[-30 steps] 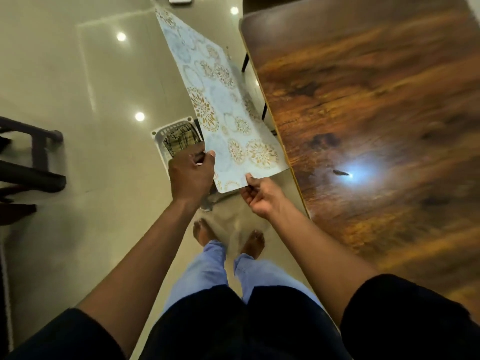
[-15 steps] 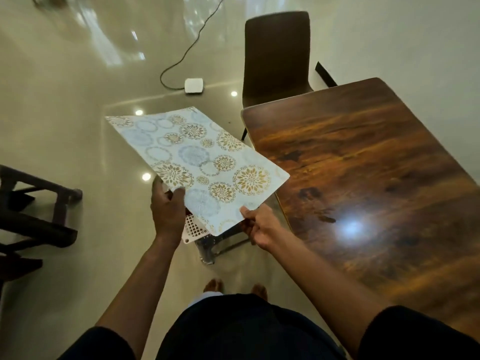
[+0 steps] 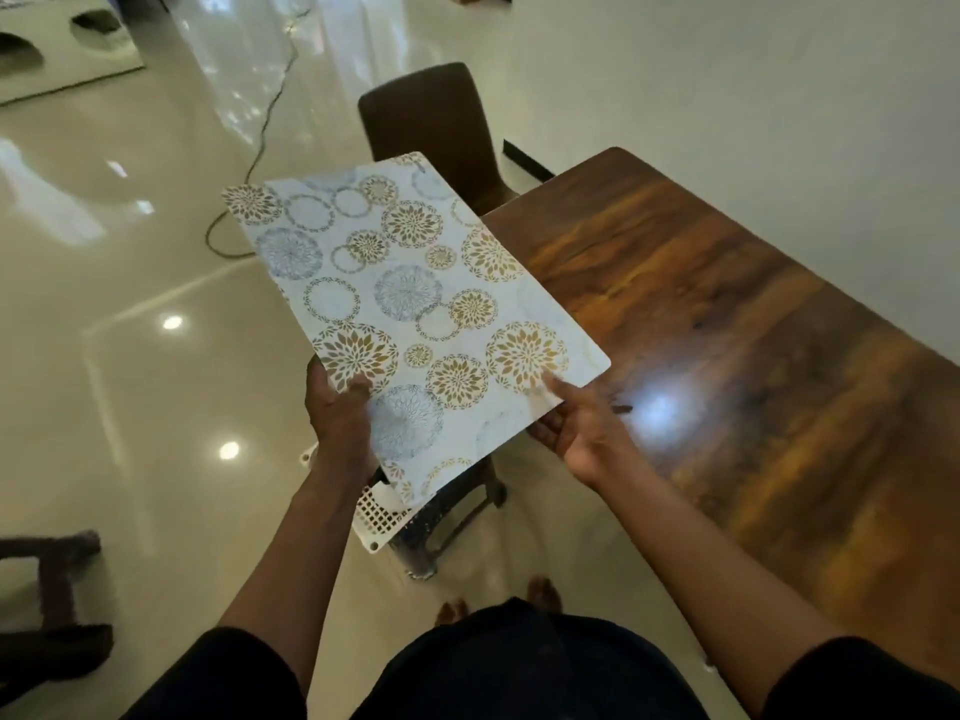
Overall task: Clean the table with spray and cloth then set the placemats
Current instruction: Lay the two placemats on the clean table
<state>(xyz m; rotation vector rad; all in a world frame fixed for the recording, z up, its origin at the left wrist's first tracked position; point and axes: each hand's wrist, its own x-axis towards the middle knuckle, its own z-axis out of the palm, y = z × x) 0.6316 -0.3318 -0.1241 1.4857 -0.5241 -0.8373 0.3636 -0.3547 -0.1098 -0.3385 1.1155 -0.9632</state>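
Note:
A pale placemat [image 3: 410, 304] printed with gold and blue flower circles hangs in the air, its right corner over the left edge of the dark wooden table [image 3: 753, 356]. My left hand [image 3: 340, 413] grips its near left edge, thumb on top. My right hand [image 3: 576, 423] holds the near right edge from below, with its thumb lying on the top face. The mat is tilted, its far end pointing away to the left.
A brown chair [image 3: 431, 127] stands at the table's far end. A white perforated basket [image 3: 379, 511] sits on a stool under the mat, by my feet. A black cable [image 3: 260, 142] runs across the glossy floor. Dark furniture [image 3: 47, 605] is at the left.
The placemat has risen from beside the table edge and swung flatter, its right corner now over the tabletop. Both hands moved up with it; the view tipped up toward the chair.

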